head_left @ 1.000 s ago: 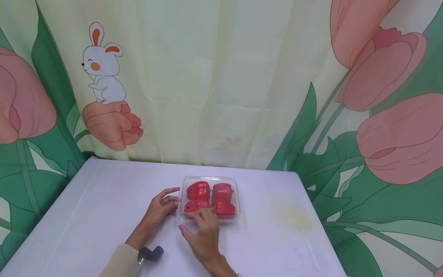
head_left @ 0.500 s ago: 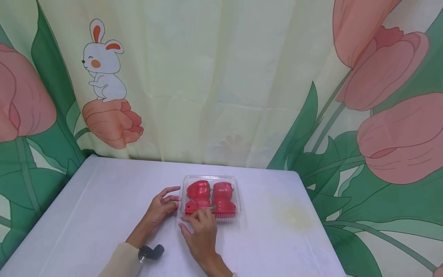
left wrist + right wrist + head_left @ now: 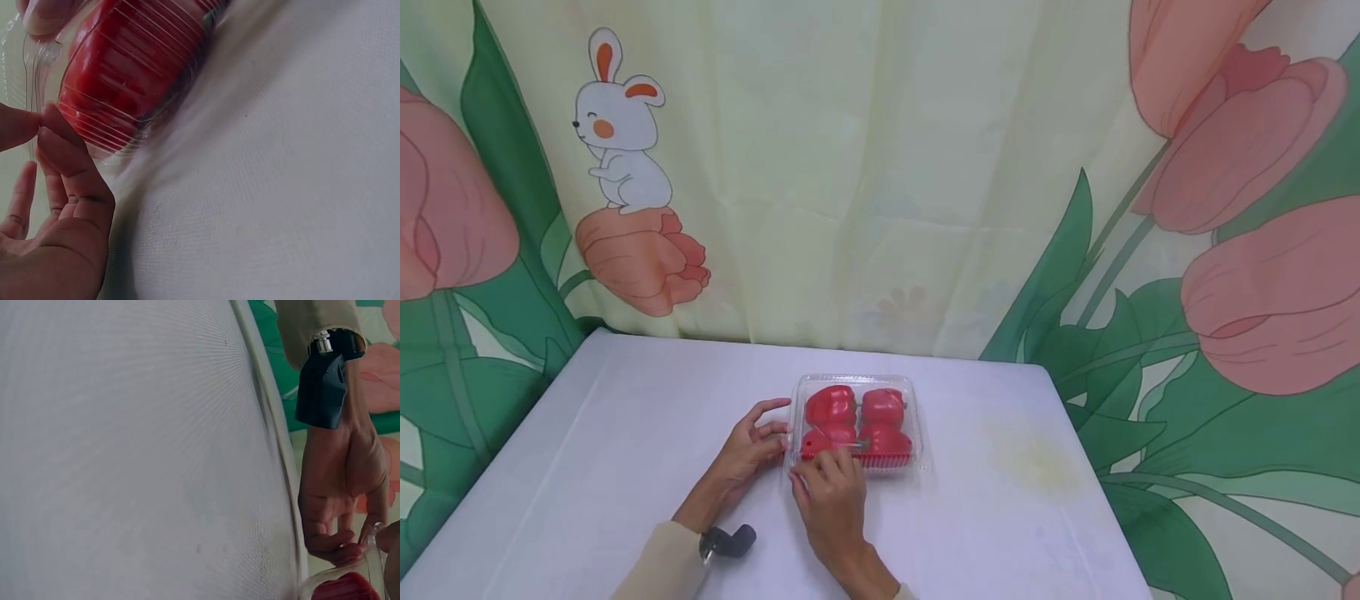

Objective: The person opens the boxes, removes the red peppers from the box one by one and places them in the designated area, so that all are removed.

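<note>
Red peppers appear fully packed in the clear box; right hand pinches its lower-left corner, left hand loosely spread along its left edge; fastening unconfirmed.

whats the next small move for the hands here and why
Perhaps a gentle tug at the clear container's near left corner: the right hand's thumb and finger meet at the rim there, the left hand is at its left side to brace it, and I can't tell whether it's fastened.

The table bears a box (peppers inside, seemingly touching).
</note>
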`<state>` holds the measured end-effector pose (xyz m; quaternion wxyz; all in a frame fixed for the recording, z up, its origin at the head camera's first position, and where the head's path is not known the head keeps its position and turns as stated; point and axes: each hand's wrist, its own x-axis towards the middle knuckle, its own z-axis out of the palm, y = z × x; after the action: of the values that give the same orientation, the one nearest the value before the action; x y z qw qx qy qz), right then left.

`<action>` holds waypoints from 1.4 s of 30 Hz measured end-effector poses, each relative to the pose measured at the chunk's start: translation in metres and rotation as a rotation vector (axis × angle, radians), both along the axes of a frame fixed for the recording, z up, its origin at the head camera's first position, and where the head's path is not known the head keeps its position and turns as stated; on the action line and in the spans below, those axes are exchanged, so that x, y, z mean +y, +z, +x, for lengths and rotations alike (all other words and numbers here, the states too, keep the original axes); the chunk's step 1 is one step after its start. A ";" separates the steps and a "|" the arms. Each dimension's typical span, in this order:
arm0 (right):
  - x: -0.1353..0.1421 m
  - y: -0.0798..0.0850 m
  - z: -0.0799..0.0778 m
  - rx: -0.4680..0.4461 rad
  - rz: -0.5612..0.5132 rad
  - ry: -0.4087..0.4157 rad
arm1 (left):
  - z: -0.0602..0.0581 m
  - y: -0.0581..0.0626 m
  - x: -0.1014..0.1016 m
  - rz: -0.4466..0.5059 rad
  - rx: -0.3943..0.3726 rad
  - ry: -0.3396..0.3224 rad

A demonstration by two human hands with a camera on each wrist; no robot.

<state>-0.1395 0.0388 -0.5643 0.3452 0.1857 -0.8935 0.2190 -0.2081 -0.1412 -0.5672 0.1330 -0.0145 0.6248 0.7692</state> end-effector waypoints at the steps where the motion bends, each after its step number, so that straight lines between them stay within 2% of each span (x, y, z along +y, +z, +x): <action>1: 0.000 0.000 0.000 -0.001 0.020 0.002 | 0.000 0.000 0.000 0.009 0.006 -0.006; 6: 0.000 -0.003 0.000 0.032 0.129 0.005 | 0.001 -0.004 0.000 0.026 0.018 -0.022; 11: 0.001 -0.007 0.001 0.049 0.161 0.015 | 0.005 -0.007 0.003 0.009 0.008 -0.005; 21: -0.001 -0.016 0.002 0.100 0.132 0.028 | 0.011 -0.014 0.009 0.023 0.004 0.012; 28: -0.002 -0.021 0.002 0.108 0.100 0.036 | 0.013 -0.017 0.012 0.012 -0.023 0.047; 38: -0.005 -0.026 0.001 0.114 0.089 -0.012 | 0.011 -0.019 0.015 0.022 -0.029 0.061; 42: -0.006 -0.019 -0.003 0.141 0.056 -0.008 | 0.010 -0.019 0.016 -0.017 -0.008 0.045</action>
<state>-0.1426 0.0332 -0.5833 0.4028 0.2068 -0.8734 0.1791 -0.1986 -0.1255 -0.5861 0.1180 -0.0325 0.6302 0.7667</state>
